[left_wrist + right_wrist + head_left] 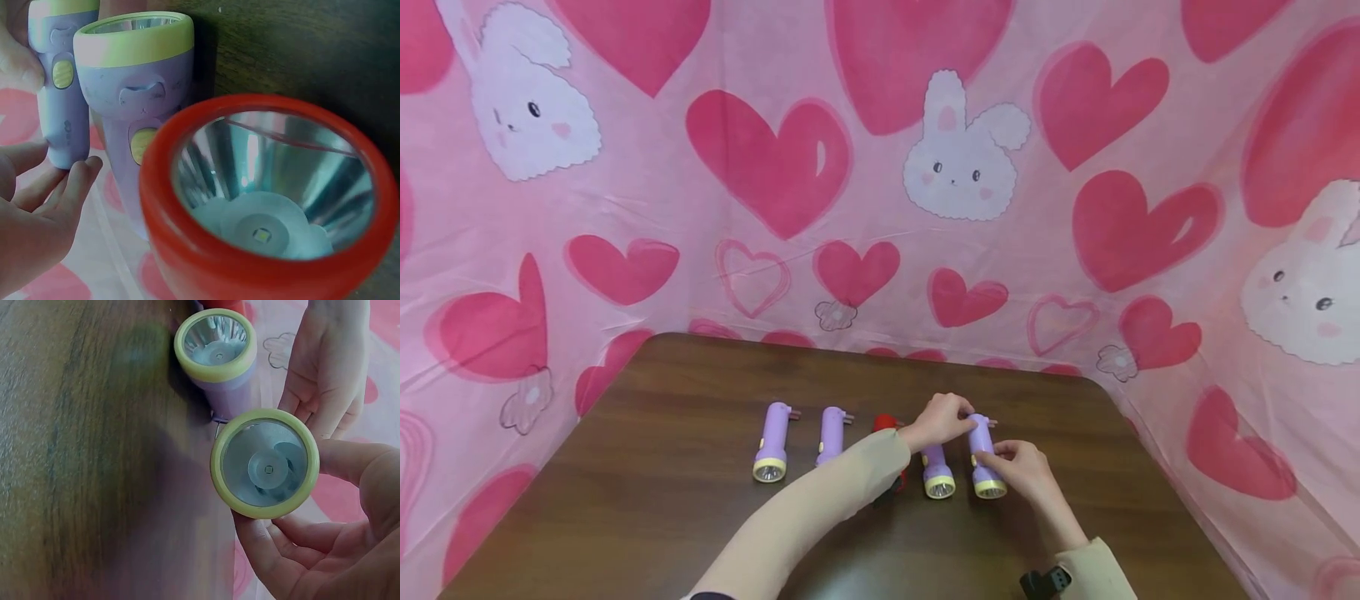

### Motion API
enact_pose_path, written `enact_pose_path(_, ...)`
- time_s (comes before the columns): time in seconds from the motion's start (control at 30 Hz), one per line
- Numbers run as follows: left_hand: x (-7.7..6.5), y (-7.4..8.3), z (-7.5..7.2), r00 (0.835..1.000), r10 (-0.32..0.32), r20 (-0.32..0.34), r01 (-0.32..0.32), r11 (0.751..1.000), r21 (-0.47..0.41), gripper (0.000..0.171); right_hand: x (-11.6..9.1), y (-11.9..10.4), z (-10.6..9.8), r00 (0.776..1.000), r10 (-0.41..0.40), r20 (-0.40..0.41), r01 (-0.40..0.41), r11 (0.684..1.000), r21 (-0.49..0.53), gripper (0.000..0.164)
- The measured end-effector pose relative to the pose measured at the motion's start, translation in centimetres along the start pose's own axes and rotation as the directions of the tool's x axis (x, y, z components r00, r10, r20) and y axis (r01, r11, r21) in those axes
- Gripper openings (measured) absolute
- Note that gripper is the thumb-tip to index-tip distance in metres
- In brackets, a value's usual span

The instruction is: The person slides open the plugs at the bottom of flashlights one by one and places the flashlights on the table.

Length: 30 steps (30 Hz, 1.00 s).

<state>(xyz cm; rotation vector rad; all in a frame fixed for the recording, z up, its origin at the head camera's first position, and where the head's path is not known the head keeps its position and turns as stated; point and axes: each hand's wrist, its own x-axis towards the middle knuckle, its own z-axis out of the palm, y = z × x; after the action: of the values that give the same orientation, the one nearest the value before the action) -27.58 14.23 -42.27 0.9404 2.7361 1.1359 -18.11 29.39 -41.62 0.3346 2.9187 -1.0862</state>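
Note:
Both hands are on the rightmost purple flashlight, which has a yellow rim and lies with its lens toward me. My left hand pinches its tail end, thumb on one side and fingers on the other in the left wrist view. Nearer the lens, my right hand grips the body between thumb and fingers. Its yellow switch faces the left wrist camera. Just left lies another purple flashlight, its upper part hidden by the left hand. A red flashlight fills the front of the left wrist view; the left sleeve covers much of it in the head view.
Farther left on the brown wooden table lie two more purple flashlights, the outer one in full view and the inner one partly behind the left sleeve. Metal prongs stick out near their tails. A pink heart-print cloth hangs around the table.

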Motion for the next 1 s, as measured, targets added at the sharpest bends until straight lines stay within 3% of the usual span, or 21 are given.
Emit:
enact_pose_path(0.6,0.8,0.0,1.0,0.999,-0.035,0.031,0.034,0.999,0.036,0.02,0.7,1.1,0.4,1.0,0.026,-0.001,-0.026,1.0,-0.006,0.041)
enact_pose_path(1.0,1.1,-0.1,1.5,0.998,-0.025,0.049,0.022,0.999,0.045,0.015,1.0,1.5,0.6,0.999,0.034,0.002,-0.034,0.999,-0.012,0.041)
